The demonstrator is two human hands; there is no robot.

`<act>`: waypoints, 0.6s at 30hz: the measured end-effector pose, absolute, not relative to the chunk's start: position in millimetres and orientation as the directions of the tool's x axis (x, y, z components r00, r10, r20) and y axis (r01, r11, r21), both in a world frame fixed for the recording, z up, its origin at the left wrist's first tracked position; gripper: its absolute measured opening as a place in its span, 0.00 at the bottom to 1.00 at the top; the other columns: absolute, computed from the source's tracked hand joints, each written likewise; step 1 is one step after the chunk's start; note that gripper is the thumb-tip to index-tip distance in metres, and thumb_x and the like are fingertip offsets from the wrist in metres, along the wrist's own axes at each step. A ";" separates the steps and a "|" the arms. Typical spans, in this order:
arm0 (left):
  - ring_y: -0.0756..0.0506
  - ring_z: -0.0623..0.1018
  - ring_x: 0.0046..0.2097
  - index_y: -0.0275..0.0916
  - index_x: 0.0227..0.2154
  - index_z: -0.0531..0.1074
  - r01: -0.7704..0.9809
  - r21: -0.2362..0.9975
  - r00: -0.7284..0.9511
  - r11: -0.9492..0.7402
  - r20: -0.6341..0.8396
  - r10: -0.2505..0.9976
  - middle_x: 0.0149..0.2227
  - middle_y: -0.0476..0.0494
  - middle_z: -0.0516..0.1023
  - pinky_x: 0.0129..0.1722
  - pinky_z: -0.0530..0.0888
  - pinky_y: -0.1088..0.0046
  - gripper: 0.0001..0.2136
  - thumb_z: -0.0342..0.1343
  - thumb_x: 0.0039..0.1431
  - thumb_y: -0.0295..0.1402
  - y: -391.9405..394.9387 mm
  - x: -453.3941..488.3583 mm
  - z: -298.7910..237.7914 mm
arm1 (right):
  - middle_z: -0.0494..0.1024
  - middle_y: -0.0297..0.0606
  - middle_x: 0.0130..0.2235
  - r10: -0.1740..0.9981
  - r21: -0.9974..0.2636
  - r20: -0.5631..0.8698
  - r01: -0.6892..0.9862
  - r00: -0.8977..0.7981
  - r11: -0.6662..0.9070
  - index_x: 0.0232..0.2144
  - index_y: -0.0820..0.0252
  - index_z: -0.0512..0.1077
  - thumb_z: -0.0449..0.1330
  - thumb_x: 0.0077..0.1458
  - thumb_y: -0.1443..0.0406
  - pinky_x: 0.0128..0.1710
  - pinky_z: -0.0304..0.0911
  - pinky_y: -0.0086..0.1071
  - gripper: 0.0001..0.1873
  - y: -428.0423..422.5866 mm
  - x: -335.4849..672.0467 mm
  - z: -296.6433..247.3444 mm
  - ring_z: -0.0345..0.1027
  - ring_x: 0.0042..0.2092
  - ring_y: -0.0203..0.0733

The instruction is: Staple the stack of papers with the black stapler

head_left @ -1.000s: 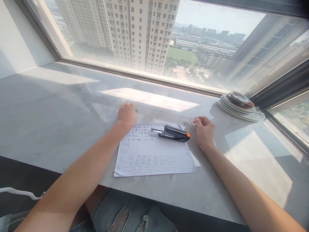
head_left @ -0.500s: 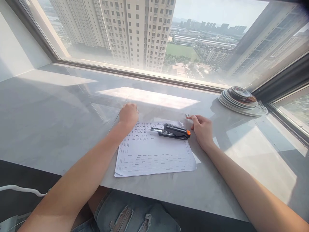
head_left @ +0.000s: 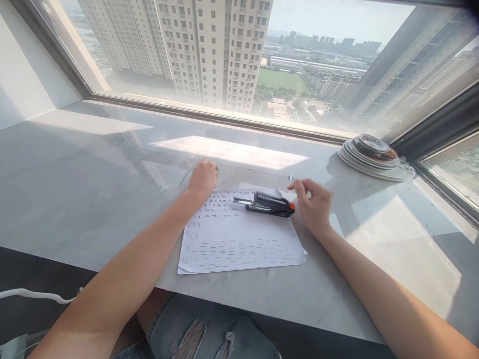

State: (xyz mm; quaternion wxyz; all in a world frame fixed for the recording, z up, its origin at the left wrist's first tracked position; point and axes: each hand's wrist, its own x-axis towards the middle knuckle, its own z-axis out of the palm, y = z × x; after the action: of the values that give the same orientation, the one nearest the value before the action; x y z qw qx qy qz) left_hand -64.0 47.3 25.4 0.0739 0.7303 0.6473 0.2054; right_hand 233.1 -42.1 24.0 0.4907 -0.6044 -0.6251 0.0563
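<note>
A black stapler with an orange end lies opened out on the top part of some printed paper sheets on the grey sill. My left hand rests at the sheets' top left corner with its fingers curled down. A small dark bit shows at its fingertips, but I cannot make out what it is. My right hand hovers just right of the stapler, fingers loosely apart and holding nothing. Its forefinger points toward a small strip of staples lying on the sill just beyond it.
A stack of plates stands at the back right by the window frame. The window runs along the far edge of the sill. A white cable hangs below the sill's front edge at the left.
My right hand has drawn closer to the stapler and lifted a little, its fingers now by the staple strip. My left hand has barely shifted.
</note>
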 end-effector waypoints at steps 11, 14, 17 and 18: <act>0.52 0.62 0.26 0.40 0.44 0.70 0.058 0.968 0.475 -0.245 0.189 0.860 0.29 0.50 0.67 0.26 0.64 0.74 0.09 0.48 0.73 0.38 27.4 -36.5 37.3 | 0.77 0.33 0.26 0.617 -0.384 0.769 0.652 -0.166 0.654 0.26 0.54 0.74 0.59 0.64 0.67 0.30 0.63 0.35 0.13 -49.3 221.2 24.3 0.68 0.29 0.40; 0.52 0.58 0.26 0.40 0.39 0.68 0.015 0.980 0.543 -0.201 0.160 0.824 0.28 0.52 0.59 0.26 0.61 0.74 0.12 0.48 0.73 0.44 27.4 -36.4 36.7 | 0.78 0.33 0.27 0.613 -0.377 0.775 0.666 -0.155 0.644 0.27 0.54 0.74 0.59 0.64 0.68 0.32 0.65 0.36 0.12 -49.2 222.2 24.0 0.69 0.31 0.41; 0.51 0.58 0.28 0.41 0.35 0.63 0.026 0.976 0.589 -0.215 0.159 0.792 0.30 0.51 0.58 0.28 0.62 0.73 0.17 0.47 0.72 0.49 26.6 -37.4 36.5 | 0.78 0.33 0.26 0.634 -0.387 0.755 0.669 -0.165 0.635 0.27 0.54 0.74 0.59 0.64 0.68 0.32 0.65 0.36 0.12 -49.0 222.8 23.3 0.68 0.31 0.41; 0.50 0.58 0.29 0.42 0.34 0.62 0.034 0.974 0.604 -0.224 0.159 0.781 0.31 0.51 0.58 0.28 0.62 0.72 0.18 0.46 0.73 0.50 25.7 -37.7 36.8 | 0.77 0.33 0.26 0.637 -0.390 0.753 0.668 -0.165 0.634 0.26 0.54 0.74 0.59 0.64 0.68 0.32 0.64 0.36 0.13 -48.8 222.7 23.2 0.68 0.31 0.41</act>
State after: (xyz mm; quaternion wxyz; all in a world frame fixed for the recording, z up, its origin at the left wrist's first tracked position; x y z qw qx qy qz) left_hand -37.7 25.7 36.8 0.5518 0.7055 0.2887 0.3382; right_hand 222.7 -48.8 23.2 0.4846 -0.4273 -0.7631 -0.0161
